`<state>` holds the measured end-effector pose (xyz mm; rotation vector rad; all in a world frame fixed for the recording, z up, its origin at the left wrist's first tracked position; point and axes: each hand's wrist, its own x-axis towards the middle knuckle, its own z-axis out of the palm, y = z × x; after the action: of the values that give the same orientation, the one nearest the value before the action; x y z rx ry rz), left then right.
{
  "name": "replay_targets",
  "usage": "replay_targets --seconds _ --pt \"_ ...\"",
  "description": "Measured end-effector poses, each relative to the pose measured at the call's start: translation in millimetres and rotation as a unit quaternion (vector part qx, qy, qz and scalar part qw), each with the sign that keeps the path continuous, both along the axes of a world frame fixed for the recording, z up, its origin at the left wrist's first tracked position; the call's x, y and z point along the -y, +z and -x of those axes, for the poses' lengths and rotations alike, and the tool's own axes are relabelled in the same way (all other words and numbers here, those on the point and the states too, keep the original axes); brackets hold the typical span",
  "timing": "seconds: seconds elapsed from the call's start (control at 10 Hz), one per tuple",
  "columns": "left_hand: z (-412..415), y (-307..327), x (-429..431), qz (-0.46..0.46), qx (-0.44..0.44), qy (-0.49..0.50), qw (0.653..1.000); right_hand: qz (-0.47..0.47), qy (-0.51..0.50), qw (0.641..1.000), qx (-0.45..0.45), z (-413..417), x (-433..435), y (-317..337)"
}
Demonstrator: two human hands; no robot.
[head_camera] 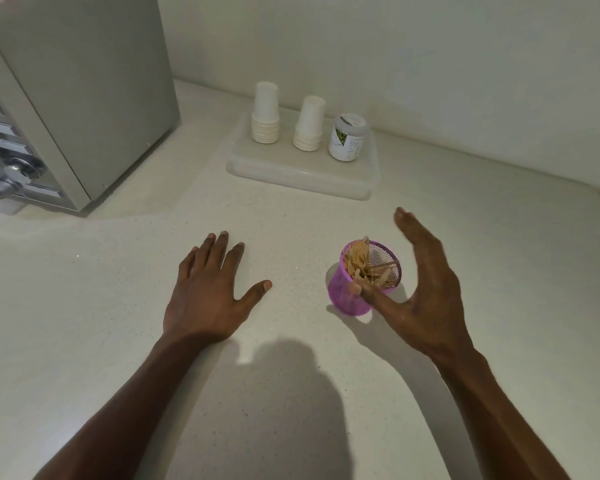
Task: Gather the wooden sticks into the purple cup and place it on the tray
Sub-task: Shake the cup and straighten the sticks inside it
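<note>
Sticks look gathered: thin wooden sticks (364, 263) sit in purple mesh cup (352, 296) on desk (84, 289). My right hand (426, 292) is spread around it, thumb touching, not yet closed; left hand (208, 292) flat, empty. Next I grip cup, lift w/o tipping, set on clear plastic tray (291, 174).

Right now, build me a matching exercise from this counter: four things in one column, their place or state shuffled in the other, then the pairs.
Things
1. purple cup
2. left hand
3. jar
4. right hand

Places or states
A. on the tray's right end, beside the paper cup stacks
B. open, palm down, flat over the bare counter
C. upright on the counter, wooden sticks inside
D. open beside the cup, thumb at its near side

Pairs: 1-C, 2-B, 3-A, 4-D
</note>
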<state>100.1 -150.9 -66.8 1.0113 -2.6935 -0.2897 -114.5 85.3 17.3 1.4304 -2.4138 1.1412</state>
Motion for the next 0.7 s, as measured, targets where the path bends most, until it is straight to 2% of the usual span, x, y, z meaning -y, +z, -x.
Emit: replay_targets --seconds 0.1,0.2,0.3,0.4,0.5,0.7 --pt "0.0 -0.4 0.2 0.000 0.000 0.000 1.000 0.045 -0.054 0.987 0.145 -2.4 0.4 -14.7" --pt "0.1 -0.4 0.3 0.001 0.000 -0.002 1.000 0.055 -0.032 0.976 0.208 -11.4 10.2 -30.9" --pt "-0.1 0.0 0.2 -0.001 -0.004 -0.004 1.000 0.127 -0.056 0.959 0.247 -6.1 17.9 -36.0" --pt "-0.3 0.1 -0.4 0.000 0.004 -0.003 1.000 0.189 -0.055 0.941 0.275 5.8 16.4 -29.4" --pt "-0.8 1.2 0.2 -0.001 0.004 -0.004 1.000 0.142 0.007 0.968 0.206 18.3 12.2 -24.8" --pt "-0.1 1.0 0.1 -0.001 0.004 -0.004 1.000 0.135 0.052 0.966 0.214 29.8 9.0 -13.4"
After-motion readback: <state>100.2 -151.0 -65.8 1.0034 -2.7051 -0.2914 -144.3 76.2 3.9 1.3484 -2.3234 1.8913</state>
